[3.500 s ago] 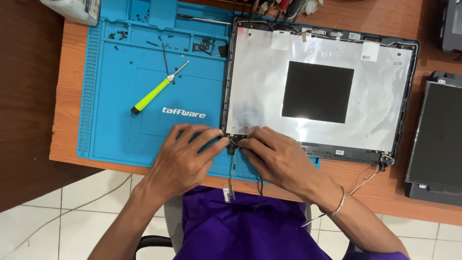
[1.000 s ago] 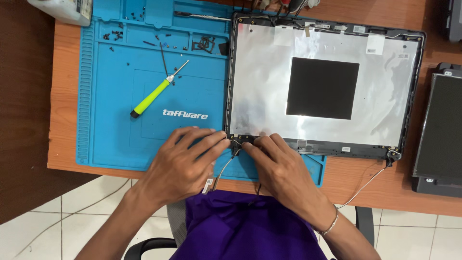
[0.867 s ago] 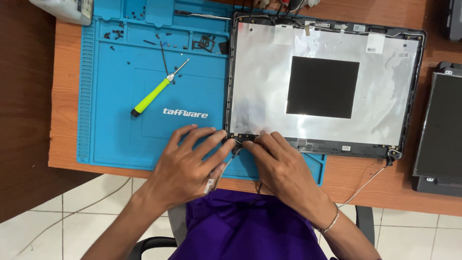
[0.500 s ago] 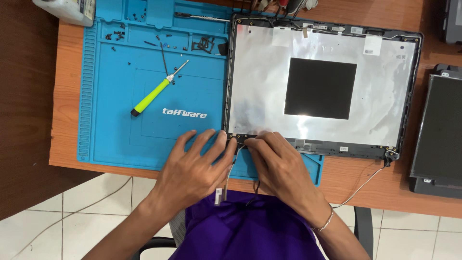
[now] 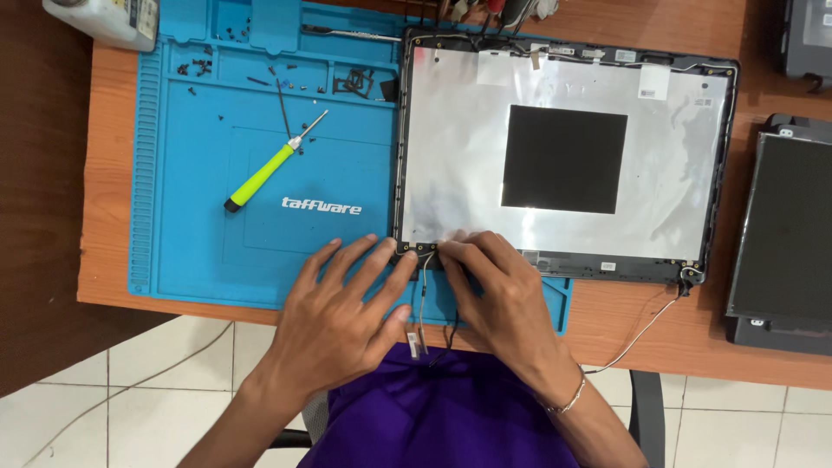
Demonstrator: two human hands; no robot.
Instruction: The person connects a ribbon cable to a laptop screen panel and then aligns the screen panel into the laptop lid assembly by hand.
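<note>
The left hand (image 5: 342, 316) lies flat with fingers spread, tips touching the near-left corner of the laptop display back cover (image 5: 563, 156). The right hand (image 5: 503, 299) presses its fingers together on the same corner; whether they pinch anything, I cannot tell. Thin cables (image 5: 422, 312) run toward 6 o'clock between the hands. At 10 o'clock, a green screwdriver (image 5: 264, 173) lies on the blue repair mat (image 5: 199, 243).

Electronics repair bench — blue silicone work mat (image 5: 217, 225), loose screws (image 5: 195, 68), screwdriver (image 5: 264, 169), opened laptop lid (image 5: 468, 156), wooden desk (image 5: 104, 173)
</note>
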